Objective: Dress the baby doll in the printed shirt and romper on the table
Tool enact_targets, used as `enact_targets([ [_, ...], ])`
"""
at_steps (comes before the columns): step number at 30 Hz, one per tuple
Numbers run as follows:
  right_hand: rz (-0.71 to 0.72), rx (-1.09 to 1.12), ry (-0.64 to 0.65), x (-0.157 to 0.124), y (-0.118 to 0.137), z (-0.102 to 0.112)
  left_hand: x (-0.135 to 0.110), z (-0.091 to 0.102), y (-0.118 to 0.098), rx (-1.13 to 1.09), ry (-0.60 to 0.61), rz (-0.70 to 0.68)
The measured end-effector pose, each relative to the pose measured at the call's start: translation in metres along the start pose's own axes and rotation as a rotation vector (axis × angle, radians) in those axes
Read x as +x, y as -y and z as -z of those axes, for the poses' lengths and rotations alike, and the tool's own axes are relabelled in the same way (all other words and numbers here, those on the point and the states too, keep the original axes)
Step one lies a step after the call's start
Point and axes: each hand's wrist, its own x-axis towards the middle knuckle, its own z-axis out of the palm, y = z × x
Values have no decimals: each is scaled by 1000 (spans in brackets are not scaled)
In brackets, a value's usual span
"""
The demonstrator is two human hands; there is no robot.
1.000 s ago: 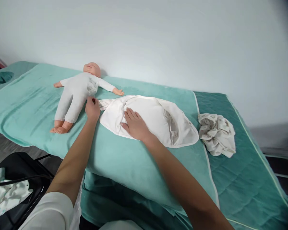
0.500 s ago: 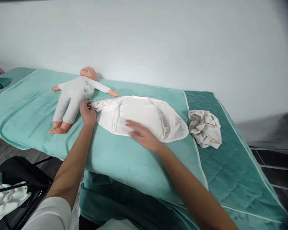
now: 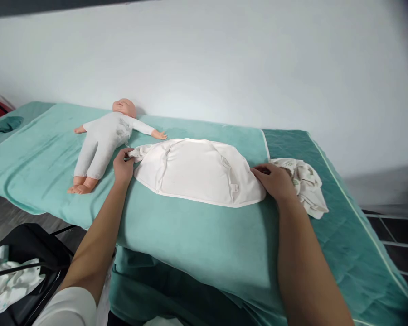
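A white baby garment lies spread flat on a light green towel over a padded table. My left hand pinches the garment's left end. My right hand grips its right end, just beside a crumpled patterned cloth. A baby doll in a pale grey suit lies on its back to the left of the garment, a little beyond my left hand.
The table's dark green quilted cover shows at the right. A white wall runs close behind the table. A black chair with white cloth on it stands at the lower left.
My right hand left the middle of the garment and moved right to take hold of its right end. The garment now lies flatter. My left hand stayed at the left end.
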Motion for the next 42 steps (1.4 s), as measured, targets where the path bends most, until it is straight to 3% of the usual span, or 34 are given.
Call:
enact_targets([
  [5,8,-79,194,-7,5,10,9,0,2,62,-168,-152],
  [7,-6,-65,131,-9,4,10,10,0,1,71,-203,-179],
  [10,-50,74,-102,-7,-1,5,7,-2,-2,98,-244,-186],
  [12,-91,226,-253,-1,-5,1,5,-3,-3,137,-201,-217],
  [15,-107,420,-460,14,-11,-5,4,-8,-3,229,-3,-252],
  [18,-59,420,-596,27,-18,-6,5,-12,-2,355,174,-222],
  [20,-43,356,-625,30,-21,-6,6,-15,-1,434,207,-198],
  [23,-1,190,-593,23,-22,-5,6,-17,-3,512,210,-191],
  [26,132,-3,-523,8,-15,-9,4,-18,-4,527,223,-196],
  [31,392,-9,-300,-9,5,-29,3,-17,-5,498,110,-136],
  [35,419,-77,-116,-7,5,-44,4,-13,-3,486,-6,-69],
  [42,412,-97,-102,-4,-1,-47,8,-4,-2,214,-60,-39],
])
